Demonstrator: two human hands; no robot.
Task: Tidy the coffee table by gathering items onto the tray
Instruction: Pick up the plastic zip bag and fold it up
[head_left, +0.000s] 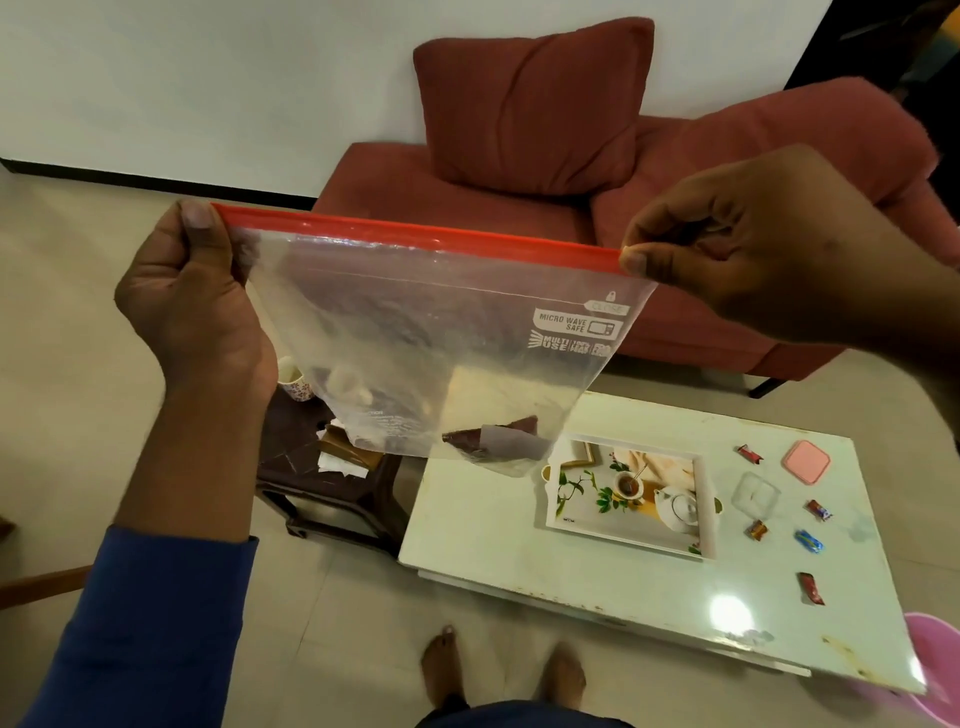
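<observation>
I hold a clear zip bag (415, 332) with a red seal strip up in front of me. My left hand (192, 306) pinches its left top corner and my right hand (748, 244) pinches the right end of the strip. A dark wrapper scrap (493, 439) lies in the bag's bottom corner. Below, on the white coffee table (571, 582), sits a printed tray (631, 493) with nothing on it. Right of the tray lie several wrapped candies (809, 540), a clear small container (756, 493) and a pink square lid (806, 461).
A dark side stool (291, 447) left of the table carries a patterned cup (293, 382) and papers. A red sofa (675, 322) with a cushion stands behind the table. A pink tub (935, 670) sits at the table's right front corner. My bare feet stand near the table's front edge.
</observation>
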